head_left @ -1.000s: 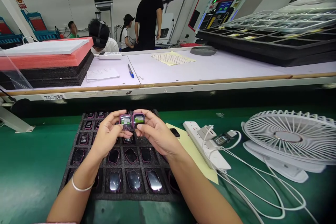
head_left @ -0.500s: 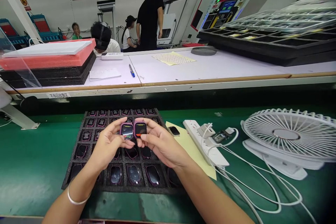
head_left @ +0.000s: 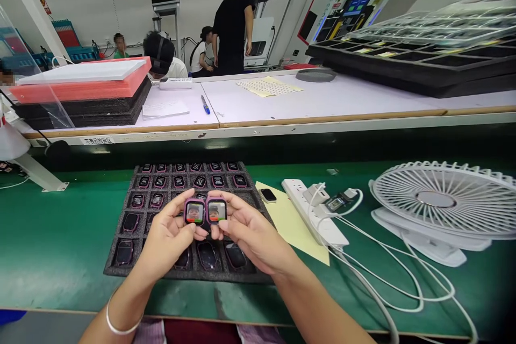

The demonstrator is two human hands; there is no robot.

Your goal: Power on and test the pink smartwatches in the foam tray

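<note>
Side by side above the foam tray, two purple-framed smartwatches face me with lit screens. My left hand (head_left: 171, 228) grips the left smartwatch (head_left: 194, 212) by its edges, fingers behind and thumb below the screen. In my right hand (head_left: 245, 226) is the other smartwatch (head_left: 216, 210), its thumb at the lower right corner of the screen. Each screen shows a camera-like picture with a red and a green bar along the bottom. Beneath both hands lies the dark grey foam tray (head_left: 116, 255), with rows of similar watches in its compartments; my hands and forearms hide some of them.
Right of the tray, a lone watch (head_left: 268, 195) rests on yellow paper (head_left: 300, 231). A white power strip (head_left: 298, 204) with cables and a white fan (head_left: 435, 204) stand farther right. Behind runs a raised shelf (head_left: 258, 110) bearing foam stacks, a pen (head_left: 205, 105) and black trays (head_left: 423, 67).
Both watch screens have changed from mostly dark displays to camera-like pictures with red and green bars. The view has shifted slightly, and my hands still hold the watches together.
</note>
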